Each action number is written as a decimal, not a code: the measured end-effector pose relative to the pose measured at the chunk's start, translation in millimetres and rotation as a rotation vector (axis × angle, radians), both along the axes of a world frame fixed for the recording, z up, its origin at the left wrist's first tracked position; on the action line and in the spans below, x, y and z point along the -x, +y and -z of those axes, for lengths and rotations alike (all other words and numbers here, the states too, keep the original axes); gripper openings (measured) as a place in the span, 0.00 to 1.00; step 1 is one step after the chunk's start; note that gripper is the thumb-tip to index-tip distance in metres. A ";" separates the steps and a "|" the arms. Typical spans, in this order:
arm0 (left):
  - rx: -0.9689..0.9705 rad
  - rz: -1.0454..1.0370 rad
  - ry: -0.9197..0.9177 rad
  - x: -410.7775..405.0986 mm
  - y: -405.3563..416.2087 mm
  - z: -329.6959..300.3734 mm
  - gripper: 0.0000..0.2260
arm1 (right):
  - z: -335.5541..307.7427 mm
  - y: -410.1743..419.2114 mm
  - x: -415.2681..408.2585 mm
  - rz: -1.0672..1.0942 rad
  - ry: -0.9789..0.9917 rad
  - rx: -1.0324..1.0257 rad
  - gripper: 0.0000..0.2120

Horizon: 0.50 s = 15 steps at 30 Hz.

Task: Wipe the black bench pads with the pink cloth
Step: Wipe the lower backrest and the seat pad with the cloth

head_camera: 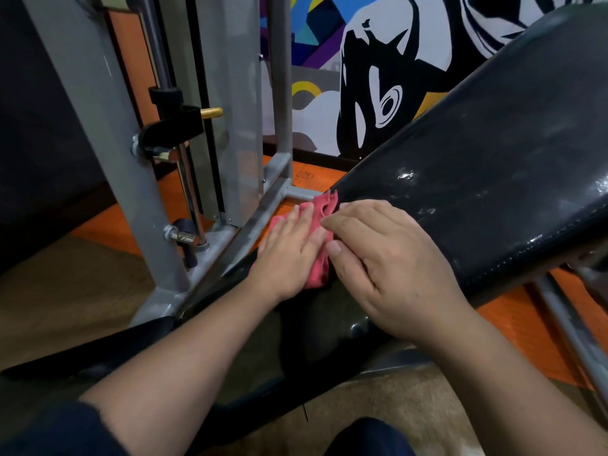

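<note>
We see 2 bare forearms reaching forward from the bottom of the view, converging toward the middle. The left hand (pixel 289 250) lies palm down with its fingers straight and close together, pressed flat on what is beneath it. The right hand (pixel 385 268) sits just beside it, knuckles up, its fingers bent and its thumb tucked toward the left hand's fingers. Dark sleeves cover both upper arms at the frame's lower edge.

The cloth (pixel 320 238) lies where the tilted back pad (pixel 493 159) on the right meets the near seat pad (pixel 296 327) — under both hands. The machine frame (pixel 108 153) stands left, the mural wall (pixel 378 77) far behind.
</note>
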<state>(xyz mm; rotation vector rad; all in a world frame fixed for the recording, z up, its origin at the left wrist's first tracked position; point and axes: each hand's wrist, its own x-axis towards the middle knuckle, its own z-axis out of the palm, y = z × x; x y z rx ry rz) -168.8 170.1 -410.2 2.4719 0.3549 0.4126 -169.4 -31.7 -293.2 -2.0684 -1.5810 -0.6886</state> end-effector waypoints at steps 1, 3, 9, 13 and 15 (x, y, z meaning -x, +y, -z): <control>-0.023 -0.022 0.027 -8.6 3.0 -2.2 0.33 | -0.3 1.4 -0.1 0.004 0.009 0.009 0.15; -0.139 -0.014 0.006 -15.4 -2.3 -2.1 0.31 | 0.0 2.0 0.6 0.004 0.006 0.029 0.16; 0.030 -0.010 -0.007 0.1 7.0 -6.1 0.39 | -0.3 0.5 0.1 0.007 0.023 0.001 0.16; -0.045 -0.001 -0.022 -3.0 0.4 -3.6 0.37 | 1.5 -0.7 1.7 0.014 0.004 0.026 0.14; -0.037 0.040 -0.074 8.6 2.8 9.0 0.39 | 1.5 -2.6 2.0 0.010 0.003 0.018 0.14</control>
